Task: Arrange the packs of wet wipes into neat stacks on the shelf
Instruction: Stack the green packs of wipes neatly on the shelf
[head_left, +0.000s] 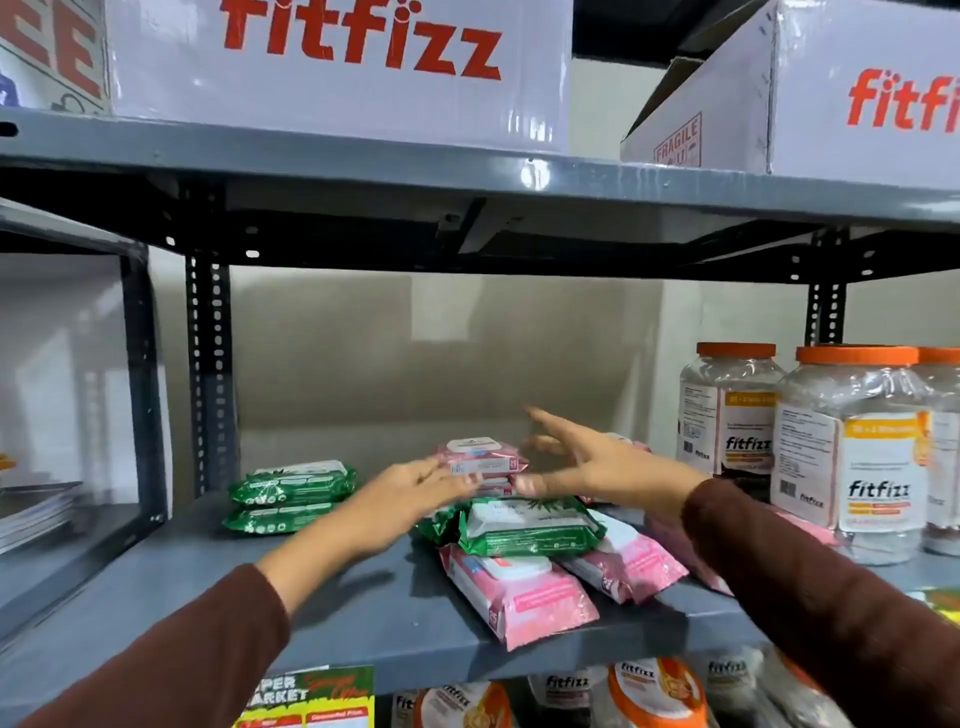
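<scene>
— Where's the pack they're after? I can't see past the sleeves

— Straight ahead of both hands, toward the back of the shelf (322, 613); a small pink stack (483, 460) sits right between them, its long side running left to right across the reach

— Who's closer?

— The left hand (415, 486); its fingertips look to be touching the left end of the stack, though the blur makes contact hard to call; the right hand (597, 462) is spread wide, fingers splayed, just beside the right end and a little beyond it; neither is gripping anything that I can make out

— And the rest?

— A loose heap lies under and nearer than the hands: a green pack (530, 525) tilted over two pink packs (519, 592); two green ones (293, 496) are already stacked well off to the left of the left hand

— So?

— I'd guess both palms close inward on the short ends to square the stack
</scene>
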